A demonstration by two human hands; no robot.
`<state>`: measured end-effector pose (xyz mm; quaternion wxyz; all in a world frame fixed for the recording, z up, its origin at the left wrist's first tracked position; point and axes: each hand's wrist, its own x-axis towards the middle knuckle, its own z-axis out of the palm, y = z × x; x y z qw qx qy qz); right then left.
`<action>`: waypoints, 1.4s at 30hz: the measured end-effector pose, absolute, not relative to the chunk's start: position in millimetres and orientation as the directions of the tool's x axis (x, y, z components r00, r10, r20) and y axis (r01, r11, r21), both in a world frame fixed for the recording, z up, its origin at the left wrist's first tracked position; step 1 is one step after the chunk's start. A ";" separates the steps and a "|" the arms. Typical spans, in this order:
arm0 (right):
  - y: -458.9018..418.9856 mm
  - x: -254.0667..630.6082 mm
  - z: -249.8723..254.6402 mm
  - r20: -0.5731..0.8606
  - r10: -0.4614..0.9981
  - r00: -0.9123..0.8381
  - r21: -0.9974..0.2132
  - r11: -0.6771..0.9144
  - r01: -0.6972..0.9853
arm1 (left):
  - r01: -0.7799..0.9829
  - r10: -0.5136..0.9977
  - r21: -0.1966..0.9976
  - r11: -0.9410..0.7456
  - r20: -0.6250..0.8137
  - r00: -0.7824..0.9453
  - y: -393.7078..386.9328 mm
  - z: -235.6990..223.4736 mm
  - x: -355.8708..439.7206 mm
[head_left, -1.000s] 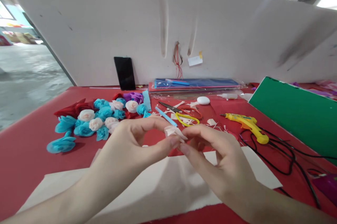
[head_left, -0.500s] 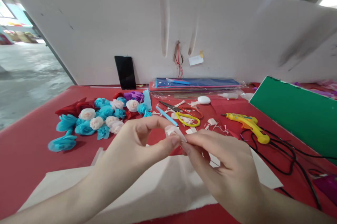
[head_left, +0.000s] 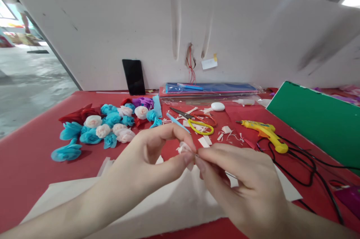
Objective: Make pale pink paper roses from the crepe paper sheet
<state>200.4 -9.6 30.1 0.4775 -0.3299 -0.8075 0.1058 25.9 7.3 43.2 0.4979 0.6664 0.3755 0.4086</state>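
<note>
Between the fingertips of my left hand [head_left: 157, 156] is a small pale pink paper flower [head_left: 184, 148], its base partly hidden by the thumb and forefinger. My right hand [head_left: 239, 179] pinches at that base, touching the left fingertips. A thin dark wire [head_left: 231, 175] shows beneath the right fingers and seems to run from the flower. Both hands are closed in a pinch above a large cream sheet [head_left: 168, 197]. Beyond them lie scissors [head_left: 201, 126] with one yellow and one red handle, and a light blue stick [head_left: 177, 123].
Blue, pale pink and red paper flowers [head_left: 112, 119] are heaped at left. Paper scraps [head_left: 204, 141] litter the middle. A yellow glue gun [head_left: 264, 133] with black cable lies right, near a green board [head_left: 315, 126]. A black phone [head_left: 133, 77] leans on the back panel.
The flower piece has turned in my fingers and its strip now hangs below them. My right fingers have shifted slightly down, and both hands' fingertips have come closer together.
</note>
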 end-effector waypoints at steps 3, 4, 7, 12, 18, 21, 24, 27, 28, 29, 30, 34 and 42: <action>-12.4 200.8 32.6 0.650 0.688 -0.325 -0.558 0.721 0.410 | 0.081 0.902 0.972 -0.222 0.173 0.397 8.4 43.0 25.1; -13.5 201.1 33.8 0.636 0.699 -0.327 -0.577 0.712 0.401 | 0.076 0.899 0.972 -0.222 0.174 0.402 8.8 42.9 24.8; -16.4 202.1 38.0 0.557 0.754 -0.349 -0.623 0.657 0.425 | 0.050 0.881 0.969 -0.241 0.197 0.431 9.6 42.3 23.0; -18.6 203.9 41.9 0.400 0.834 -0.381 -0.682 0.548 0.483 | 0.028 0.846 0.959 -0.283 0.236 0.478 8.7 41.4 19.6; -20.3 205.6 41.8 0.354 0.851 -0.389 -0.704 0.516 0.488 | 0.028 0.850 0.953 -0.301 0.255 0.460 8.2 40.1 21.5; -19.6 206.4 42.7 0.307 0.867 -0.392 -0.727 0.480 0.492 | 0.026 0.854 0.955 -0.294 0.250 0.457 8.2 40.4 22.5; -18.0 207.2 43.6 0.233 0.885 -0.403 -0.762 0.424 0.490 | 0.024 0.855 0.959 -0.281 0.239 0.459 9.1 42.1 23.1; -17.3 207.5 44.6 0.182 0.890 -0.417 -0.777 0.390 0.494 | 0.030 0.843 0.962 -0.272 0.223 0.489 10.3 43.9 23.0; -17.4 207.5 45.0 0.176 0.892 -0.417 -0.778 0.386 0.496 | 0.031 0.838 0.961 -0.275 0.224 0.498 10.3 44.2 22.6; -17.6 207.6 45.3 0.175 0.893 -0.415 -0.778 0.384 0.497 | 0.028 0.832 0.960 -0.280 0.228 0.506 10.1 44.3 22.0; -17.8 207.7 45.6 0.174 0.893 -0.414 -0.780 0.382 0.496 | 0.023 0.827 0.958 -0.287 0.235 0.510 9.7 44.2 21.2; -18.7 208.9 45.3 0.161 0.894 -0.419 -0.795 0.369 0.481 | 0.016 0.822 0.946 -0.324 0.273 0.500 7.5 42.2 18.3; -15.6 206.7 51.8 -0.029 0.884 -0.467 -0.953 0.116 0.279 | -0.030 0.811 0.953 -0.300 0.272 0.518 12.3 39.1 21.4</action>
